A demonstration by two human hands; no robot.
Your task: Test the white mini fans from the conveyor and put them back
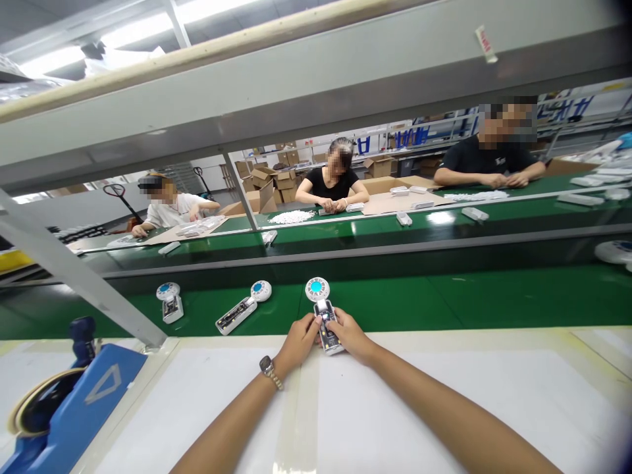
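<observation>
Between my two hands is a white handheld device [317, 289] with a round head, a blue centre and an open handle that shows a circuit board. My left hand [299, 339] grips the handle's left side, its thumb on the board. From the right, my right hand [353, 334] closes round the same handle, thumb pressed on the board. The head points away from me over the green belt. On that belt to the left lie a second such device [237, 315] and a third device [170, 304], both with circuit boards exposed.
A blue tape dispenser [81, 408] stands at the left on the white worktop [419, 408]. Past the green belt [395, 303], a second belt [345, 234] carries white parts. Several co-workers sit beyond it. A slanted post [83, 276] and overhead beam [247, 99] frame the station.
</observation>
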